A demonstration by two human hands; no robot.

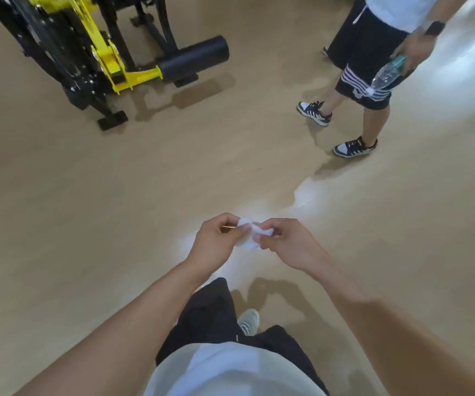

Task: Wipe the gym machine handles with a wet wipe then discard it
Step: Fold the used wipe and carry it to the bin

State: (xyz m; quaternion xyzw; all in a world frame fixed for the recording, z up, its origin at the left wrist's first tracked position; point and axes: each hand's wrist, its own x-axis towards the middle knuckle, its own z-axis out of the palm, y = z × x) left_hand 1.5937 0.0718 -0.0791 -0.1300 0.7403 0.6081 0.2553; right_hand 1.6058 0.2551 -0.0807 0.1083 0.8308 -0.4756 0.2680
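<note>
A small white wet wipe [252,234] is bunched between both my hands at the middle of the view, above the floor. My left hand [219,242] pinches its left side with curled fingers. My right hand [290,242] pinches its right side. A black and yellow gym machine [87,50] stands at the upper left, well away from my hands, with a black padded roller [194,57] sticking out to the right. No machine handle shows plainly.
Another person [373,52] in black shorts stands at the upper right, holding a water bottle [389,71]. Tan glossy floor [116,195] stretches between me and the machine. My own legs and shoe [249,321] are below my hands.
</note>
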